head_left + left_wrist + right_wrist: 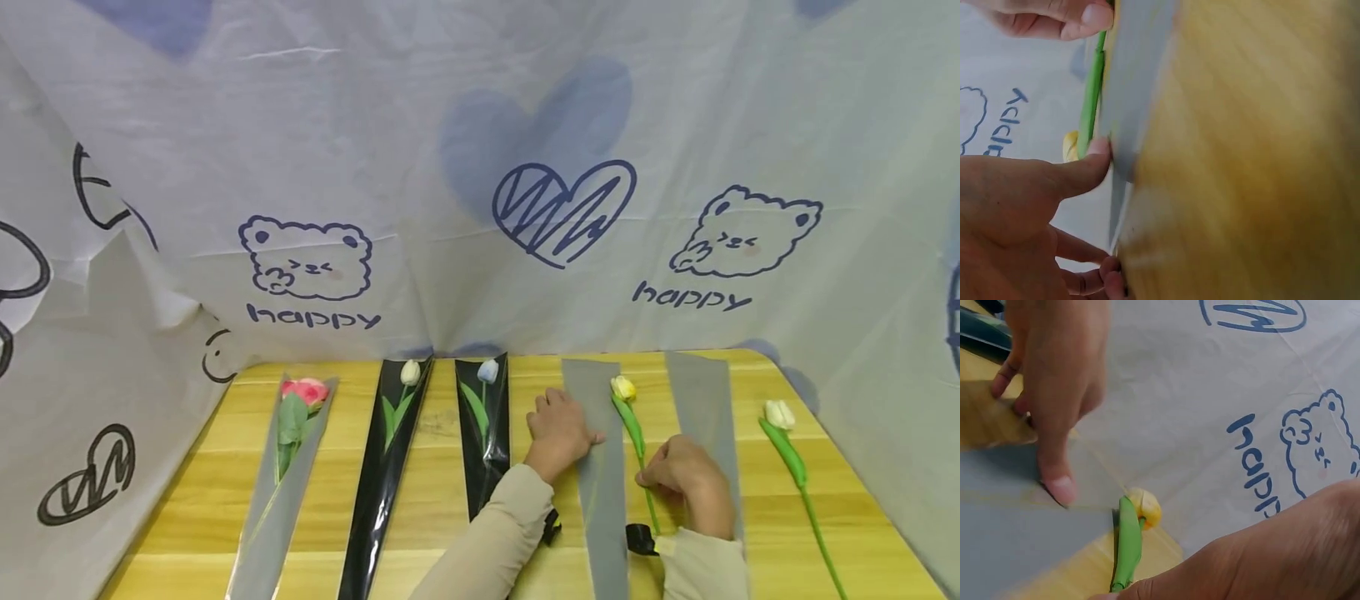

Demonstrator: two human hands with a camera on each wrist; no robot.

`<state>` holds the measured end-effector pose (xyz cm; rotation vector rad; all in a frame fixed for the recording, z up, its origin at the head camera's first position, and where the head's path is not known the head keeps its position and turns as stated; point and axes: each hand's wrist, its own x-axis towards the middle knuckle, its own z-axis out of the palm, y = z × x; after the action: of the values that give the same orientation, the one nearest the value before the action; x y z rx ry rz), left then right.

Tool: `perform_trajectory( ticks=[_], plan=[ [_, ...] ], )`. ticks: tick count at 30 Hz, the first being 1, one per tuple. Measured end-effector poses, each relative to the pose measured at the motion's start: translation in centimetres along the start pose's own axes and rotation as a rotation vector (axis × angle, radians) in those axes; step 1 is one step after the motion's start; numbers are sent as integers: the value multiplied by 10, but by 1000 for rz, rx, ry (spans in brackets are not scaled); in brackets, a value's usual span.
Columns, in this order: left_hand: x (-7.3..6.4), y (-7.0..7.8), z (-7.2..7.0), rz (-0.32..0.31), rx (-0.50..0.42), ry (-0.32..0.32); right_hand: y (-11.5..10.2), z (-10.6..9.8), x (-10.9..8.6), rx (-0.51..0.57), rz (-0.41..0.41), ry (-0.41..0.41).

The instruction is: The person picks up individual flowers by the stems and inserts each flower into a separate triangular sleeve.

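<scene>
My left hand rests beside a flat grey flower sleeve. Its thumb touches the sleeve while the other fingers lie on the wood to the left, as the left wrist view also shows. With thumb and fingers my right hand pinches the green stem of a yellow tulip, just right of that sleeve. In the right wrist view the tulip's bloom and long leaf lie by the sleeve's edge. A second grey sleeve lies partly under my right hand and forearm.
To the left lie a pink flower in a grey sleeve, and a white tulip and a blue tulip in black sleeves. A loose white tulip is at far right. A printed cloth hangs behind the wooden table.
</scene>
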<state>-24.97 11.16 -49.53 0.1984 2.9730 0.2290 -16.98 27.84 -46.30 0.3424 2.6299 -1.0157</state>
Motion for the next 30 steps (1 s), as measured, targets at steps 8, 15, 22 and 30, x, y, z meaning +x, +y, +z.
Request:
perform_trajectory(
  ticks=[8,15,22,30],
  plan=[
    [-4,-19,-2,53,-108,18,7,-4,-3,121,-11,0],
    [-1,-36,-3,130,-230,90,6,-17,-6,207,-6,60],
    [-3,-72,-11,205,-1171,-108,-1,-21,-12,286,-103,232],
    [-12,-99,-28,289,-1708,-338,-17,-27,-19,378,-232,444]
  ],
)
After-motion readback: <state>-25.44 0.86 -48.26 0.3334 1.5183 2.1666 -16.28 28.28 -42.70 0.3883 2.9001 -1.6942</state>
